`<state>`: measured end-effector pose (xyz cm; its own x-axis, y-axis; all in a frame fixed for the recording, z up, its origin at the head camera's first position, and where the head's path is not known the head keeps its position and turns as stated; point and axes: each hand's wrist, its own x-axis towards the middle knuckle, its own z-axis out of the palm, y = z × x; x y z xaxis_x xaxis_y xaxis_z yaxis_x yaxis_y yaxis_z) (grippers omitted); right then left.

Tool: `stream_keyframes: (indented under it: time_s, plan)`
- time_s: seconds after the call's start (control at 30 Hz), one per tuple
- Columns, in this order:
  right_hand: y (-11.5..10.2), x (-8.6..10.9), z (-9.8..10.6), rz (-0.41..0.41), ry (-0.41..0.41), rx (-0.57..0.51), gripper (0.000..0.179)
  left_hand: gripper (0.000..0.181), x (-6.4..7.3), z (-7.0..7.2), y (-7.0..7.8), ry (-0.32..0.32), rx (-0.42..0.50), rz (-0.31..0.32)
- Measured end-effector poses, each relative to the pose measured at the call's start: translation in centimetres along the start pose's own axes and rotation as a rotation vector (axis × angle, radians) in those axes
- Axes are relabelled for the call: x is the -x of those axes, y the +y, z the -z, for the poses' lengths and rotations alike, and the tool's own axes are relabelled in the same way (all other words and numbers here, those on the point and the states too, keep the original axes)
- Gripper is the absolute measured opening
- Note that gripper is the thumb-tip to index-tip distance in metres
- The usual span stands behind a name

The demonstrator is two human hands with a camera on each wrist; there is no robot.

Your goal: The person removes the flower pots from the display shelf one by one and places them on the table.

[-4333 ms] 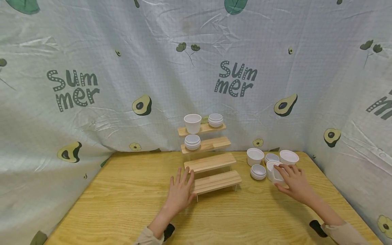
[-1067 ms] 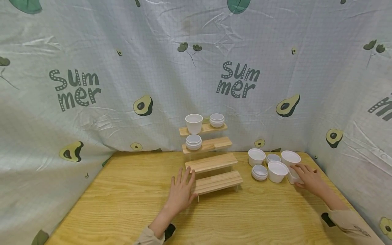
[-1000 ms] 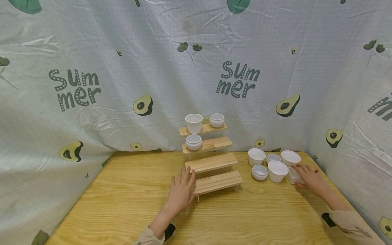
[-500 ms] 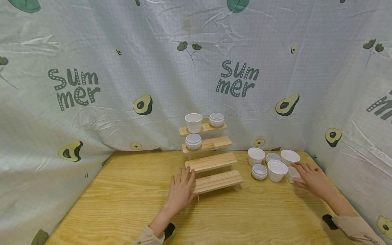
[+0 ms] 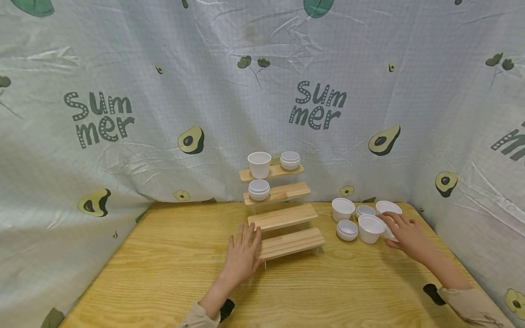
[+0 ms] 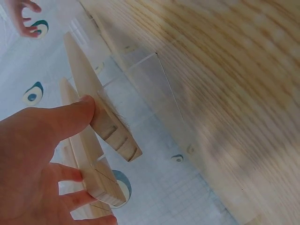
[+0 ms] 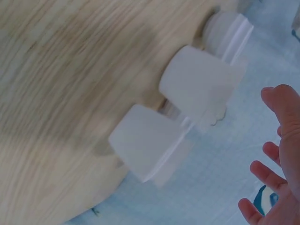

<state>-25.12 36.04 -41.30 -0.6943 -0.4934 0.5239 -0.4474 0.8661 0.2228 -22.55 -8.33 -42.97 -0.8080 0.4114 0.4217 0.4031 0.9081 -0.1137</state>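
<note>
My left hand (image 5: 239,259), fingers spread, rests at the left end of a stepped wooden stand (image 5: 283,218). In the left wrist view its thumb touches the end of the lowest board (image 6: 101,112) and its fingers touch the board above. My right hand (image 5: 406,234) hovers over a white square pot (image 5: 388,234), which it mostly hides. The right wrist view shows the right fingers (image 7: 267,176) apart with nothing between them, away from the pots. Beside that hand stand a white round pot (image 5: 371,229) and another white pot (image 5: 388,208).
A white pot (image 5: 342,209) and two small ribbed pots, the nearer pot (image 5: 347,230) among them, stand left of the right hand. On the stand's upper boards sit a tall pot (image 5: 259,165) and two ribbed pots. A patterned curtain (image 5: 229,109) hangs behind the table (image 5: 172,255).
My right hand set the square pot down at the right of the group, let go, and has just risen slightly leftward over it. My left hand stays at the stand.
</note>
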Motion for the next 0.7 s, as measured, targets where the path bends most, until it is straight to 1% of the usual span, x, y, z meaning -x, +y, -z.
stream_keyframes:
  time_s: [0.13, 0.23, 0.3, 0.4, 0.43, 0.53, 0.7]
  plan:
    - [-0.8, -0.9, 0.2, 0.035, 0.048, 0.013, 0.06, 0.077, 0.0, -0.1, 0.0, 0.004, 0.008, 0.0]
    - [-1.4, -1.6, 0.1, 0.073, 0.098, 0.007, 0.052, 0.077, 0.0, -0.2, 0.0, 0.007, 0.01, -0.001]
    - [-1.9, -2.2, 0.1, 0.09, 0.121, 0.003, 0.055, 0.077, 0.0, -0.2, -0.1, 0.011, 0.007, -0.001]
    - [-2.8, -3.1, 0.0, 0.105, 0.146, 0.005, 0.068, 0.077, 0.0, -0.3, -0.1, 0.015, 0.007, -0.001]
    - [-3.1, -3.4, 0.0, 0.108, 0.149, 0.005, 0.07, 0.077, 0.0, -0.3, -0.1, 0.015, 0.01, 0.0]
    - [-3.9, -4.3, 0.0, 0.121, 0.162, -0.013, 0.071, 0.077, 0.0, -0.3, -0.2, 0.007, 0.016, 0.003]
    - [-5.1, -5.7, -0.1, 0.153, 0.16, -0.071, 0.064, 0.077, 0.0, -0.4, -0.1, -0.012, 0.019, 0.006]
